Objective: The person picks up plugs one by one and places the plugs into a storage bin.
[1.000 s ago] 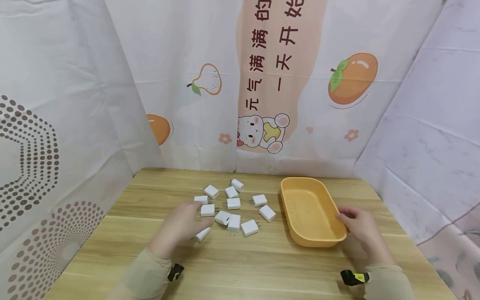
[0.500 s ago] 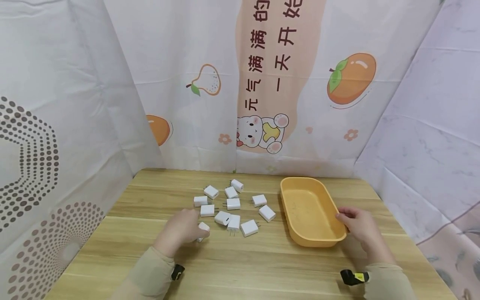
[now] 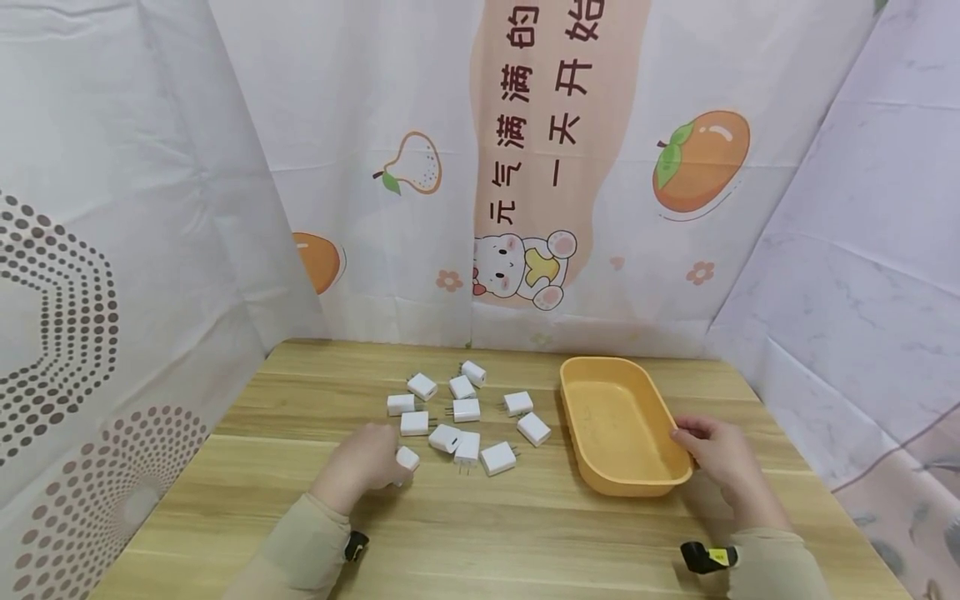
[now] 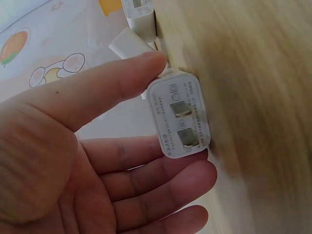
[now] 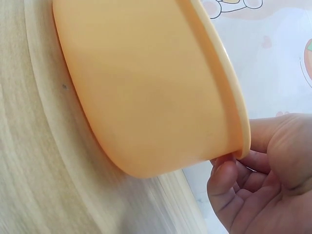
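Note:
My left hand (image 3: 365, 458) pinches a white plug-in charger (image 3: 407, 460) at the front left of the group. In the left wrist view, the thumb lies on one edge of this charger (image 4: 165, 117) and fingers on the opposite edge. Its printed face, with two metal prongs, is toward that camera. My right hand (image 3: 720, 454) grips the right rim of an orange plastic tray (image 3: 615, 425). The right wrist view has the tray's outer wall (image 5: 146, 92), with fingers and thumb at its lip.
Several white chargers (image 3: 498, 457) lie scattered on the wooden table (image 3: 480, 533) between left hand and tray, prongs in various directions. Printed curtains (image 3: 375, 250) stand behind and at both sides. A black wrist device (image 3: 708, 557) sits at the right cuff.
My left hand has come down onto the front-left charger, taken hold of it and turned it slightly. The right hand and tray have stayed in place.

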